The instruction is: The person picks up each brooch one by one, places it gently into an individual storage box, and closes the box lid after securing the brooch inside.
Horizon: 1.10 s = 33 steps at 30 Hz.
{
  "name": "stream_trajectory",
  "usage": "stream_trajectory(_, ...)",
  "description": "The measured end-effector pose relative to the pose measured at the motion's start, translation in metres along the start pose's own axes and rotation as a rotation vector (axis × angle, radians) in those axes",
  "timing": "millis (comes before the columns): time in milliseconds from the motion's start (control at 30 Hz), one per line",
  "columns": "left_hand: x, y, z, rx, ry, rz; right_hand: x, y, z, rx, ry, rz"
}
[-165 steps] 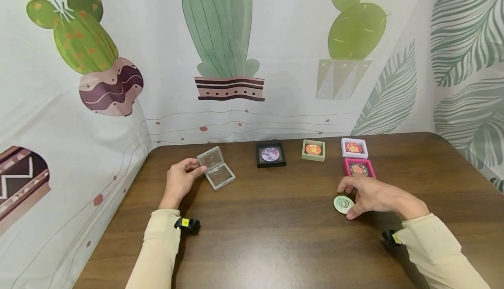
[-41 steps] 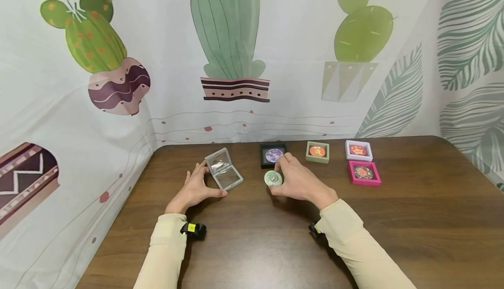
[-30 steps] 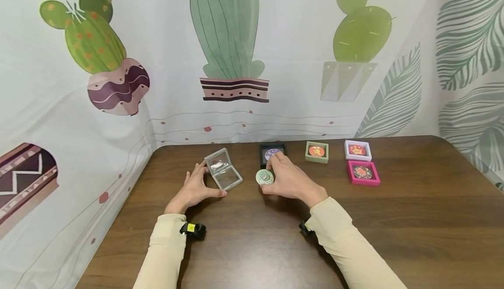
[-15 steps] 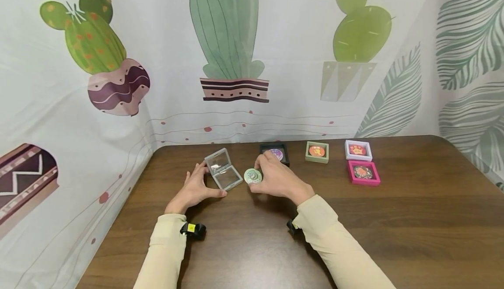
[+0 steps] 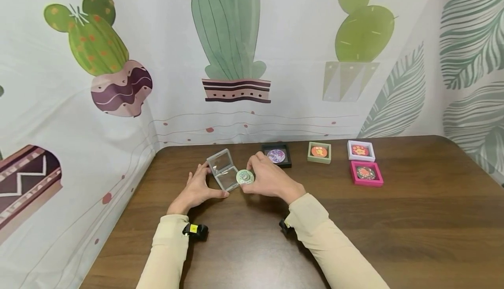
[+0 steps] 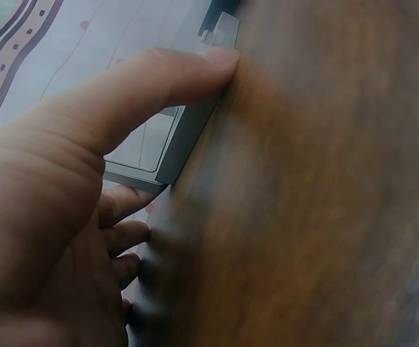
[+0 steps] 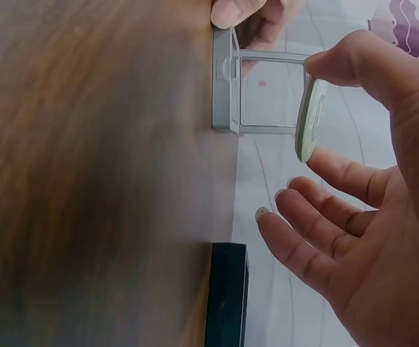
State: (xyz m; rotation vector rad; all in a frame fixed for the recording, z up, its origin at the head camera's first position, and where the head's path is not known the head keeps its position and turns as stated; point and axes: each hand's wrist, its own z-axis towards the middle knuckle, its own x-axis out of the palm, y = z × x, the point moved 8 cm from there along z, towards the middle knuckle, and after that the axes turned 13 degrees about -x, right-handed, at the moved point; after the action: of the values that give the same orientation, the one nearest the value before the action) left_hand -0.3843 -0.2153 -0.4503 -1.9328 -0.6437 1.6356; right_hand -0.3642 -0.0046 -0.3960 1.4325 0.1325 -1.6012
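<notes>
A small grey display case point(image 5: 226, 170) with clear windows stands hinged apart on the table at the left, its lid tilted up. My left hand point(image 5: 194, 193) holds the case at its left side, thumb at the front corner and index finger at the back one. Between thumb and index finger, my right hand point(image 5: 270, 179) pinches a round mint-green badge point(image 5: 245, 177) with a cartoon figure. The badge is above the right edge of the case's base. In the right wrist view the badge point(image 7: 310, 121) is tilted, seen nearly edge-on, and the other fingers are spread.
Behind the right hand lies a black case point(image 5: 277, 154) with a purple badge. Farther right are a green case point(image 5: 319, 152), a white case point(image 5: 361, 151) and a magenta case point(image 5: 366, 173), each with a badge. A cactus-print cloth point(image 5: 295, 83) hangs behind the brown table point(image 5: 252, 245).
The right hand took the green badge from the table's right side and carried it left to the case. The left hand shifted its hold, its thumb now at the case's front corner.
</notes>
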Motion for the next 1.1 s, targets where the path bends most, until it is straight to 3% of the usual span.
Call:
stream_trajectory(267, 0.000, 0.002, 0.001, -0.013, 0.002, 0.012, 0.010, 0.003, 0.013, -0.032, 0.022, 0.004)
stream_trajectory(800, 0.001, 0.002, 0.002, -0.013, 0.006, -0.001, 0.024, 0.006, 0.031, -0.001, 0.038, 0.021)
stream_trajectory(1100, 0.001, 0.002, 0.001, -0.015, 0.019, 0.011, 0.035, -0.003, 0.035, 0.048, 0.042, 0.022)
